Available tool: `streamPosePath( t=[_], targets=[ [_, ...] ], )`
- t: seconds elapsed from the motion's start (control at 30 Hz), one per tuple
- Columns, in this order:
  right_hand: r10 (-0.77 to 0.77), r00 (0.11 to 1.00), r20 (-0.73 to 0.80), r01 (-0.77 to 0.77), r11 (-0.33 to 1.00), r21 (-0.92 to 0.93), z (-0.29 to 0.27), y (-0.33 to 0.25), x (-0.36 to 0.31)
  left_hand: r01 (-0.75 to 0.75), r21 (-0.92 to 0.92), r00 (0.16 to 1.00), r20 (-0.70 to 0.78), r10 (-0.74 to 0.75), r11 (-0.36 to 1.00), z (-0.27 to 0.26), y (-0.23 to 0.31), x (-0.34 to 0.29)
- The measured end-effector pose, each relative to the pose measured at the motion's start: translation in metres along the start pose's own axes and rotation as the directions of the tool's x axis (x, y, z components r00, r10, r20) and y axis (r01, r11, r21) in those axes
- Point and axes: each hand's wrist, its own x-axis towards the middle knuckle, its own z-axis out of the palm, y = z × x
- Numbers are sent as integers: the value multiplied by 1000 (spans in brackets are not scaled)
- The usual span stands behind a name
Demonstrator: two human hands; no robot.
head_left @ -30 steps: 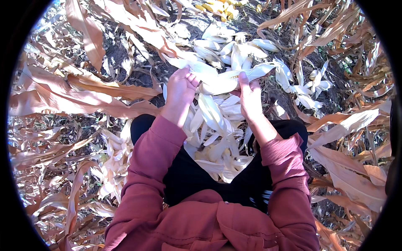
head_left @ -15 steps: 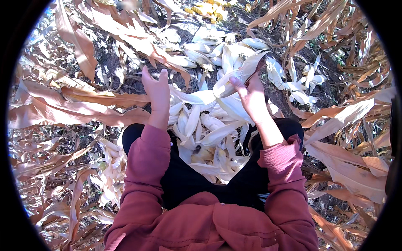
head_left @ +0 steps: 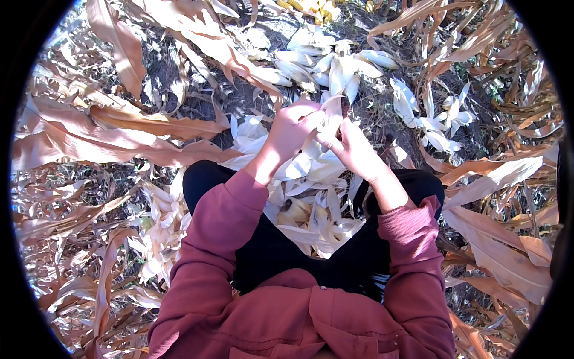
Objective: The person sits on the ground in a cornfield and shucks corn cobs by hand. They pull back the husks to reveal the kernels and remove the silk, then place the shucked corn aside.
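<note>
Swung back inward, the left hand (head_left: 293, 127) is clamped with the right hand (head_left: 350, 148) on a husk-wrapped corn ear (head_left: 331, 113).

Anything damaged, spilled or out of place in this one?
A dark spot in the pale husk pile looks odd, being much darker than its surroundings; too small to tell whether it is rot. What shows of the corn ear between left hand and right hand looks undamaged.

Dusty-red shirt (head_left: 269, 314), wrinkled slvs (head_left: 209, 239) — blk trousers (head_left: 260, 260)
</note>
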Motion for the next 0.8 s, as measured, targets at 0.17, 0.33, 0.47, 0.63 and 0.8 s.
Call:
streamPosePath(
  t=[0.17,0.33,0.47,0.63,0.8],
  targets=[
    [-33,999,-22,36,978,205,3,-11,-1,134,-430,981,-69,-181,893,-3,-26,0],
    [-89,959,-270,196,894,403,20,1,5,188,-801,931,-40,-364,568,-2,-19,0],
    [51,933,-356,144,854,500,-2,-7,4,-30,-849,945,-196,-261,528,-42,-34,10],
    [259,825,-503,400,363,842,-56,-12,2,-103,-823,573,-508,-643,559,-108,-70,23],
    [36,771,-635,381,773,507,-80,-6,-10,300,-756,578,-341,-741,582,-71,-84,7]
  ],
)
